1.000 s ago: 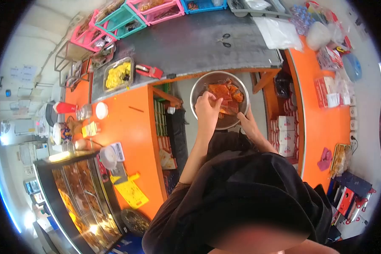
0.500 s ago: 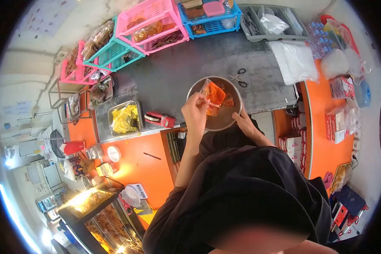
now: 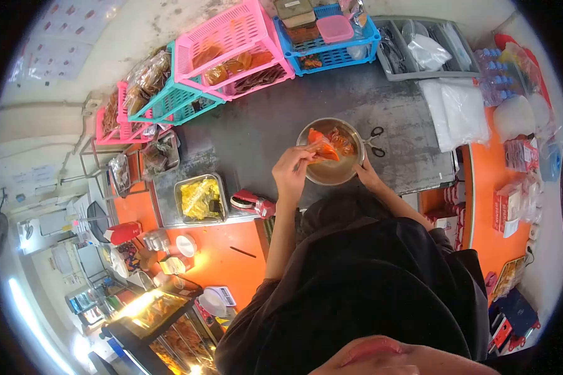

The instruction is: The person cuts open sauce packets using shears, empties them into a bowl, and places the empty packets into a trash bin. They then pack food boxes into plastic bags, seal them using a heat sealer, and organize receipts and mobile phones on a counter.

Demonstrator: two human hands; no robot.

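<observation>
My left hand is closed on a small clear bag with red-orange contents, tilted over the left part of a round metal bowl. Reddish food lies inside the bowl. At the bowl's lower right rim, my right hand grips its edge, with some fingers hidden. Black-handled scissors lie on the dark counter, just right of the bowl.
A metal tray of yellow pieces and a red stapler-like item stand to the left. Stacked pink and blue baskets line the back. Plastic bags lie at the right.
The bowl has moved up over the counter, nearer the scissors. The bag is tilted more, with its contents lower over the bowl. The whole view has shifted slightly.
</observation>
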